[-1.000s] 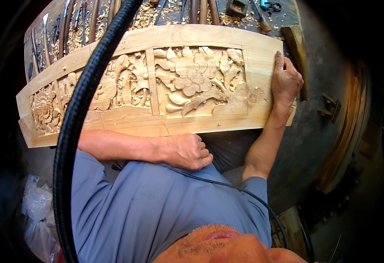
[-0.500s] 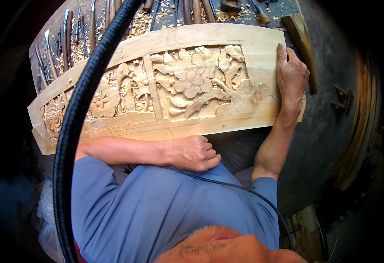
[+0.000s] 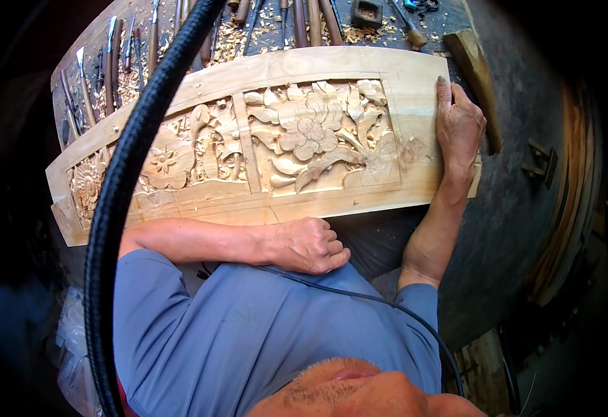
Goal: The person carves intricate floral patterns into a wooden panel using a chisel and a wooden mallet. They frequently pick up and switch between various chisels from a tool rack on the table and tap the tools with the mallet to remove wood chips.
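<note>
A long, slightly arched wooden panel (image 3: 332, 203) lies in front of me, carved in relief with flowers and leaves inside framed fields. Pencil lines mark its right part, and small chips sit in the hollows. At the panel's right end, my right hand (image 3: 461, 125) grips the edge, thumb on the top face and fingers over the end. My left hand (image 3: 309, 246) is curled into a loose fist by the panel's near edge, before my body; no tool shows in it. The left forearm lies along that same edge.
Several chisels (image 3: 152, 43) with wooden handles lie among shavings on the dark bench beyond the panel. A small dark block with a hollow (image 3: 366, 13) is there too. A wood piece (image 3: 476, 87) stands at the right. A thick black braided cable (image 3: 132, 149) crosses the view.
The panel and bench tools appear slightly lower in the view, as if the view tilted a little. Both hands keep the same pose, the right still on the panel's end.
</note>
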Demonstrator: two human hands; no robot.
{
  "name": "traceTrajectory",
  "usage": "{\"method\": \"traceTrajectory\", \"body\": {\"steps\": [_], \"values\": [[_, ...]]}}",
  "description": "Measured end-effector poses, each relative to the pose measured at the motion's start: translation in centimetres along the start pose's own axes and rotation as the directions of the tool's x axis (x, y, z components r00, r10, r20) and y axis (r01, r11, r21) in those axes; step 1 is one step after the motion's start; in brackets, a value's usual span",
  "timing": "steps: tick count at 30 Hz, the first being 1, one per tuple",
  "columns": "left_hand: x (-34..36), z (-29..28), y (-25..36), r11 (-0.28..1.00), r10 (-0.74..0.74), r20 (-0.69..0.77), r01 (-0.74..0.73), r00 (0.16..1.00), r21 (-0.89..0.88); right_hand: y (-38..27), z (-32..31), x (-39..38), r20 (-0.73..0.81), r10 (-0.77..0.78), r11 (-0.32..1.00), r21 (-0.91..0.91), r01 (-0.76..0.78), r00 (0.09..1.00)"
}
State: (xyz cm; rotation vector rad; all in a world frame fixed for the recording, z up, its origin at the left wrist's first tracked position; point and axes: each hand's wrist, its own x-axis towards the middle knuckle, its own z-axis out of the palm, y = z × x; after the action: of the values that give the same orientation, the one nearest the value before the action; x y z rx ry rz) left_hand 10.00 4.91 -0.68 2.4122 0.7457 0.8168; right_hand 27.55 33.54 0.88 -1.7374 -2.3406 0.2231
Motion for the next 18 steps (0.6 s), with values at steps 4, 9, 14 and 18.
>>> {"method": "traceTrajectory", "body": {"steps": [4, 9, 14, 18], "values": [[0.0, 0.1, 0.0, 1.000, 0.004, -0.004, -0.004, 1.000, 0.005, -0.2, -0.1, 0.0, -0.002, 0.006, 1.000, 0.002, -0.006, 1.000], [-0.1, 0.3, -0.1, 1.000, 0.018, -0.009, -0.017, 1.000, 0.008, -0.1, 0.0, -0.1, -0.009, 0.013, 1.000, 0.000, -0.013, 1.000], [0.0, 0.3, 0.0, 1.000, 0.011, -0.007, -0.011, 1.000, 0.012, -0.5, -0.3, 0.0, -0.032, 0.043, 0.999, 0.032, -0.042, 0.999], [0.0, 0.3, -0.2, 1.000, 0.028, -0.019, -0.028, 0.999, 0.012, 1.9, -2.1, 2.1, -0.211, 0.045, 0.998, -0.021, -0.051, 0.976]]}}
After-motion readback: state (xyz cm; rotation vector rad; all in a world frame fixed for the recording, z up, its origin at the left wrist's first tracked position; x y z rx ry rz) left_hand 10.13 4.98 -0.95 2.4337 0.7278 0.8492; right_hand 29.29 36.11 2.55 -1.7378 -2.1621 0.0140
